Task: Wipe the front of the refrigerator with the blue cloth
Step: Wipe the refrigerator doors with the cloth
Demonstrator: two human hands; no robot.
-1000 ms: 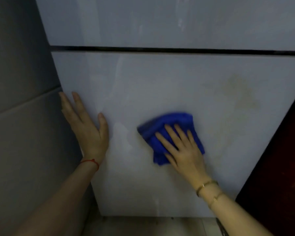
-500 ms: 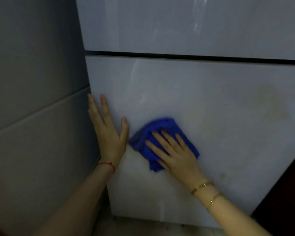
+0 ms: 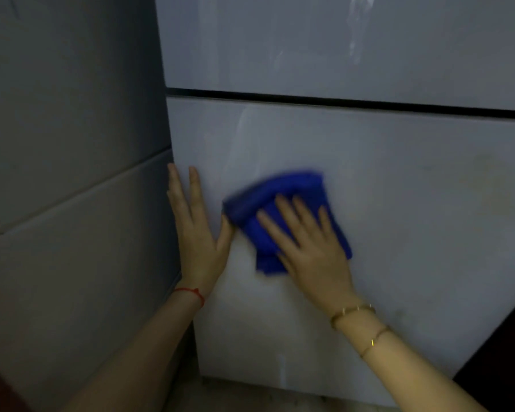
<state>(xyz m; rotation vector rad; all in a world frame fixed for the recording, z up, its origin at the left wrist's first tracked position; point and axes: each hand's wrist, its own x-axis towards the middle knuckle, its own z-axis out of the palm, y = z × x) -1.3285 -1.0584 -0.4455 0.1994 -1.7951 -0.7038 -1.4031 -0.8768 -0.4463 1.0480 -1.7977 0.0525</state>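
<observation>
- My right hand (image 3: 312,251) lies flat, fingers spread and straight, pressing the bunched blue microfibre cloth (image 3: 283,203) against the pale grey glossy lower door of the refrigerator (image 3: 399,203). I pinch nothing; only palm pressure keeps the cloth there.
- My left hand (image 3: 197,233) is flat too, fingers straight, resting on the same door at its left edge, just beside the cloth. Its thumb tip touches or nearly touches the cloth's left corner; I cannot tell which.
- Risk one: with no curl in my fingers, the cloth can slide out from under my palm and drop if I ease the pressure in mid-stroke. A loose fold already hangs below the heel of my hand.
- Risk two: the cloth is crumpled, so only part of it meets the door. I judge it may leave streaks, like the pale smears above my fingertips.
- Risk three: sweeping further towards my left hand would run the cloth into that thumb and bunch it up more.
- Risk four: the faint yellowish stain (image 3: 482,179) lies well off to the right of my grip, and I may miss it if I keep working near the left edge.
- Risk five: the dark gap (image 3: 339,101) between the doors sits above my fingers; a high stroke could catch the cloth's edge there.
- Light is dim, so remaining marks are hard to judge.
</observation>
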